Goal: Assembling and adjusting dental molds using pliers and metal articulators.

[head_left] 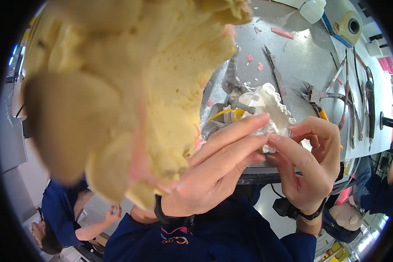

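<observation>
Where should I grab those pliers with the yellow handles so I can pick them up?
Take the pliers by the yellow handles, coming from the near side of the metal table, where the right hand is. The pointed metal tips face away toward the other tools, and the handles point toward you, so they look easiest to reach, though the right hand hides part of them.

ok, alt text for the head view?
Two hands, left hand and right hand, hold a white dental cast between their fingertips over a grey metal bench. A large blurred yellow lump fills the picture's left half close to the camera. Pliers and hand tools lie on the bench at right.
</observation>
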A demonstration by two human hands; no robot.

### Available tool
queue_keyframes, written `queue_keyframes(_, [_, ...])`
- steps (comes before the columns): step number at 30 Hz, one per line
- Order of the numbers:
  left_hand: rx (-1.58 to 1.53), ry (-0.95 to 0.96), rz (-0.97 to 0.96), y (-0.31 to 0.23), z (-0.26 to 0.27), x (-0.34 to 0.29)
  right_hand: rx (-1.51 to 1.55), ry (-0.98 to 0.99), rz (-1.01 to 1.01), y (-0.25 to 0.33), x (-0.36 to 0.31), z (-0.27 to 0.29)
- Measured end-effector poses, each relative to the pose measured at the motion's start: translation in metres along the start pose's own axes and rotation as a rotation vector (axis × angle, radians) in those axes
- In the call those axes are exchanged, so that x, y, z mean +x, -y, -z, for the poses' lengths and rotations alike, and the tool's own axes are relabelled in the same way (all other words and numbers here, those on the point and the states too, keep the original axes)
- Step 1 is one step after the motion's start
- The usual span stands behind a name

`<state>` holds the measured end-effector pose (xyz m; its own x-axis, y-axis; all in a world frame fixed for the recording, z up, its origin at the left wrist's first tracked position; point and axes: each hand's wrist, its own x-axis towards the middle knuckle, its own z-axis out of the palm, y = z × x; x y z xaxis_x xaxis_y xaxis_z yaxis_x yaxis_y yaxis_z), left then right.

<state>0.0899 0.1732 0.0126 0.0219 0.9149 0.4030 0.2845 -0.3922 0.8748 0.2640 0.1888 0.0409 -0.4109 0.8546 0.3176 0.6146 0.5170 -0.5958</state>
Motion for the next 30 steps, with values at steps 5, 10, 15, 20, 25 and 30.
queue_keyframes(5, [-0.070,-0.022,0.046,0.001,-0.003,0.001,0.047,-0.076,0.003,-0.006,0.002,-0.002])
queue_keyframes(10, [-0.088,-0.022,0.040,0.003,-0.002,0.002,0.038,-0.081,0.029,-0.009,0.003,-0.004])
queue_keyframes(15, [-0.072,-0.008,0.039,0.004,-0.001,0.003,0.023,-0.084,0.035,-0.010,0.003,-0.004])
queue_keyframes(20, [-0.102,-0.066,0.043,0.006,-0.006,0.001,0.010,-0.079,0.060,-0.013,0.001,-0.005])
queue_keyframes(25, [-0.105,-0.077,0.030,0.009,-0.008,0.003,0.021,-0.080,0.066,-0.016,0.001,-0.007])
queue_keyframes(30, [-0.077,-0.062,0.011,0.008,-0.007,0.003,0.036,-0.086,0.070,-0.017,0.001,-0.008])
